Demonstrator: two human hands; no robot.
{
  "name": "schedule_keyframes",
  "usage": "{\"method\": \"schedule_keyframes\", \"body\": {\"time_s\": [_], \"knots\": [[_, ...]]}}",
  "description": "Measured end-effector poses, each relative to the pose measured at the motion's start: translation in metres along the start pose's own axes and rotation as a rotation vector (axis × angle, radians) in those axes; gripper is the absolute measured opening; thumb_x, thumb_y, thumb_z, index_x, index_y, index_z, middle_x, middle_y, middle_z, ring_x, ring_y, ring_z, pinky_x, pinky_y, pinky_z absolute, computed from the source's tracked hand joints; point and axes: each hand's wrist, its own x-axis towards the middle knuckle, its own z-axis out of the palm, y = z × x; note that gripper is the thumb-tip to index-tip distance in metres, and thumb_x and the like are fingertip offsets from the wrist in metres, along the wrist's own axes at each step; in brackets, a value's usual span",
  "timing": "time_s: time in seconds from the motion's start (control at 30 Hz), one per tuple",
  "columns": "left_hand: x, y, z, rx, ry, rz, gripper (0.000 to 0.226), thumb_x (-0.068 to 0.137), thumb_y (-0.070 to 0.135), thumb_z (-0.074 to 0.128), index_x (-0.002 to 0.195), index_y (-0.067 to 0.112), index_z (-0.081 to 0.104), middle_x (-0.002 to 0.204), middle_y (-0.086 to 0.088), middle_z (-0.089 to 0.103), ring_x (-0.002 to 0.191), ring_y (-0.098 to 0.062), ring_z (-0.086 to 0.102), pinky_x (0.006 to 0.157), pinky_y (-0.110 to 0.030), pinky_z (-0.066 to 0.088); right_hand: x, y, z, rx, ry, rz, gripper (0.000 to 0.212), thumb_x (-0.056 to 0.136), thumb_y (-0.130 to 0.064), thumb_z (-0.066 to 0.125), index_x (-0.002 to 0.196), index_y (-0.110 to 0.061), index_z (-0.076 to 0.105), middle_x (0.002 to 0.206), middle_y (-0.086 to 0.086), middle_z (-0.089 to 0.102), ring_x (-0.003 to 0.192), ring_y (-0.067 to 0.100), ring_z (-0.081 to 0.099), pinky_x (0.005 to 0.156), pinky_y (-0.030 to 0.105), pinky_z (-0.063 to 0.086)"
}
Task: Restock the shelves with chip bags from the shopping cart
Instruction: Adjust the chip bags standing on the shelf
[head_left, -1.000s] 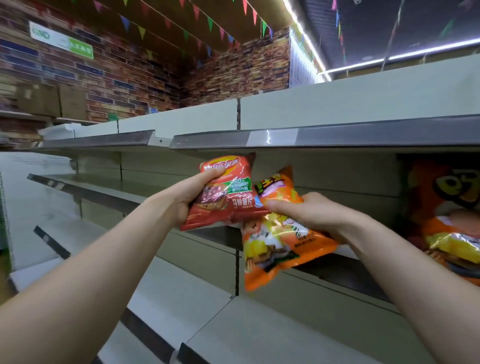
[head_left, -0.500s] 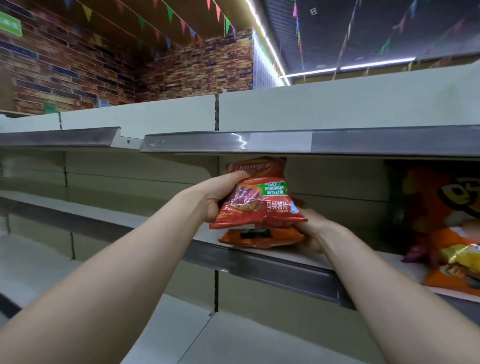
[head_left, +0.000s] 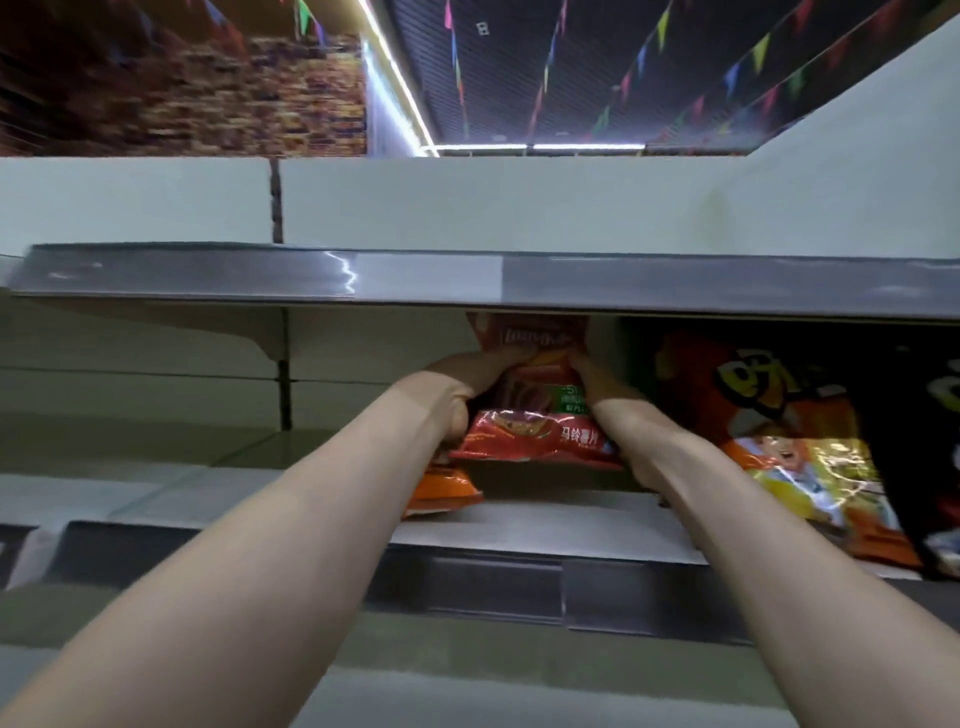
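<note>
Head cam: gripping the red chip bag from both sides with left hand and right hand, propped upright on the shelf over a flat orange bag. Might slide off that slick bag and flop forward once let go. Compared to half a second ago: pushed deeper in, right hand now off the orange bag.

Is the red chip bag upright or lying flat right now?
Upright: the red chip bag has its top at the upper shelf, front facing out; left hand and right hand grip its sides.
</note>
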Motion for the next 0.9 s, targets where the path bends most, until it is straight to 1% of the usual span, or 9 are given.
{"method": "schedule_keyframes", "body": {"time_s": [0.1, 0.17, 0.27, 0.37, 0.47, 0.57, 0.67, 0.77, 0.9], "knots": [[0.025, -0.014, 0.012, 0.013, 0.043, 0.074, 0.043, 0.081, 0.030, 0.077, 0.113, 0.004, 0.067, 0.102, -0.019, 0.072, 0.093, -0.033, 0.070, 0.084, -0.043, 0.056, 0.006, 0.014, -0.010, -0.007, 0.028, 0.045, 0.031, 0.093, -0.046, 0.056, 0.090, -0.016, 0.059, 0.074, 0.004, 0.063, 0.062, 0.015, 0.060, 0.049, 0.017, 0.048], [0.040, -0.025, 0.018, 0.039, 0.064, 0.086, 0.048, 0.076, 0.030, 0.081, 0.113, 0.004, 0.065, 0.107, -0.018, 0.070, 0.097, -0.032, 0.068, 0.088, -0.043, 0.055, 0.009, 0.022, -0.013, -0.024, 0.074, 0.038, 0.015, 0.094, -0.028, 0.061, 0.089, -0.014, 0.057, 0.073, 0.001, 0.057, 0.059, 0.011, 0.052, 0.038, 0.014, 0.041], [0.059, -0.034, 0.025, 0.068, 0.066, 0.102, 0.049, 0.079, 0.026, 0.079, 0.119, 0.004, 0.063, 0.114, -0.016, 0.068, 0.105, -0.030, 0.065, 0.097, -0.040, 0.051, 0.022, 0.034, -0.010, -0.093, 0.139, 0.006, 0.028, 0.095, -0.023, 0.061, 0.118, -0.008, 0.059, 0.101, 0.011, 0.062, 0.076, 0.020, 0.057, 0.059, 0.022, 0.046], [0.074, -0.031, 0.035, -0.002, 0.057, 0.153, 0.051, 0.083, 0.015, 0.074, 0.129, 0.004, 0.056, 0.117, -0.018, 0.066, 0.106, -0.029, 0.064, 0.093, -0.040, 0.053, 0.040, 0.036, -0.009, -0.170, 0.227, -0.031, 0.027, 0.096, -0.021, 0.057, 0.119, -0.006, 0.061, 0.111, 0.013, 0.063, 0.101, 0.031, 0.059, 0.081, 0.031, 0.047], [0.087, -0.028, 0.045, -0.048, 0.088, 0.229, 0.071, 0.081, 0.020, 0.075, 0.142, 0.010, 0.042, 0.128, -0.015, 0.059, 0.110, -0.032, 0.061, 0.090, -0.042, 0.054, 0.054, 0.033, -0.012, -0.195, 0.297, -0.069, 0.022, 0.096, -0.014, 0.053, 0.114, -0.006, 0.063, 0.112, 0.016, 0.064, 0.105, 0.034, 0.059, 0.085, 0.034, 0.049], [0.095, -0.035, 0.054, -0.055, 0.123, 0.240, 0.087, 0.084, 0.041, 0.071, 0.152, 0.018, 0.022, 0.146, -0.012, 0.045, 0.124, -0.032, 0.052, 0.103, -0.046, 0.046, 0.058, 0.038, -0.011, -0.245, 0.299, -0.066, 0.027, 0.098, -0.016, 0.051, 0.122, -0.006, 0.060, 0.117, 0.015, 0.062, 0.111, 0.033, 0.057, 0.083, 0.030, 0.044], [0.103, -0.044, 0.058, -0.006, 0.142, 0.246, 0.086, 0.089, 0.048, 0.063, 0.154, 0.021, 0.013, 0.152, -0.011, 0.037, 0.130, -0.032, 0.046, 0.107, -0.046, 0.041, 0.062, 0.044, -0.009, -0.290, 0.277, -0.064, 0.035, 0.098, -0.020, 0.054, 0.131, -0.008, 0.053, 0.127, 0.014, 0.058, 0.116, 0.032, 0.055, 0.085, 0.029, 0.042], [0.105, -0.045, 0.058, 0.041, 0.180, 0.270, 0.082, 0.091, 0.047, 0.059, 0.154, 0.020, 0.015, 0.151, -0.011, 0.037, 0.130, -0.031, 0.046, 0.101, -0.036, 0.042, 0.065, 0.046, -0.010, -0.334, 0.298, -0.106, 0.052, 0.096, -0.024, 0.058, 0.144, -0.013, 0.039, 0.136, 0.013, 0.053, 0.123, 0.032, 0.051, 0.096, 0.033, 0.043], [0.103, -0.045, 0.058, 0.026, 0.201, 0.296, 0.075, 0.095, 0.044, 0.055, 0.153, 0.019, 0.016, 0.150, -0.011, 0.039, 0.130, -0.030, 0.046, 0.091, -0.032, 0.042, 0.069, 0.050, -0.004, -0.385, 0.341, -0.202, 0.083, 0.094, -0.024, 0.060, 0.155, -0.025, 0.004, 0.148, 0.012, 0.041, 0.133, 0.034, 0.043, 0.106, 0.043, 0.040]]}}
